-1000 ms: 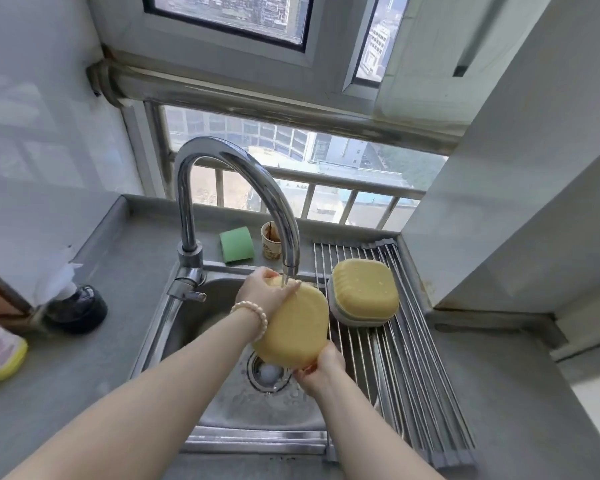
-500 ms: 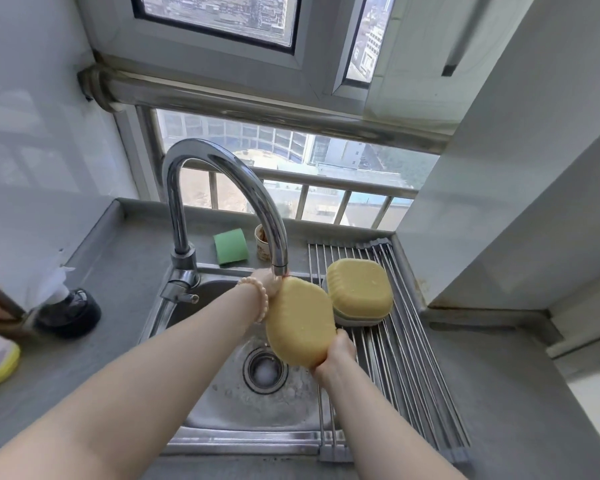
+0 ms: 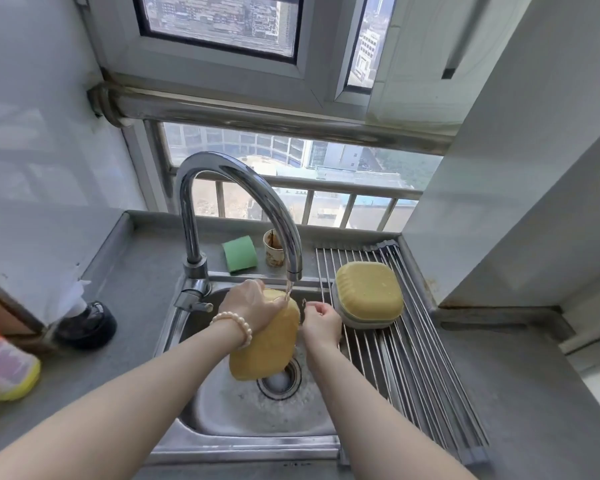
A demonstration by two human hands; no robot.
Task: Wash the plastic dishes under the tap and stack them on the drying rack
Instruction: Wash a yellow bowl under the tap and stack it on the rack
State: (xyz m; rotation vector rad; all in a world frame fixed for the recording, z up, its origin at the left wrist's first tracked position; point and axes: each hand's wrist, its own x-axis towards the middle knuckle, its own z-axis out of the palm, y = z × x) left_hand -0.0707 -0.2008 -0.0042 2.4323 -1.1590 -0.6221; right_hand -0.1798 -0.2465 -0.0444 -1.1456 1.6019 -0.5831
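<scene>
Water runs from the curved tap (image 3: 293,268) onto the top edge of a yellow plastic dish (image 3: 267,348) held upright over the sink (image 3: 243,420). My left hand (image 3: 253,308), with a bead bracelet on the wrist, grips the dish's upper edge. My right hand (image 3: 321,322) is just right of the dish with loosely curled fingers, and I see nothing in it. On the roll-up drying rack (image 3: 406,358) to the right, an upturned yellow dish (image 3: 369,294) sits on top of a grey one.
A green sponge (image 3: 239,252) and a small stained cup (image 3: 272,249) stand behind the sink. A black object (image 3: 87,325) and a yellow bottle (image 3: 6,370) are on the left counter. A wall corner juts out at the right, by the rack.
My right hand has let go of the dish's lower edge and risen to its right side. The dish now hangs lower and further left, held by my left hand alone.
</scene>
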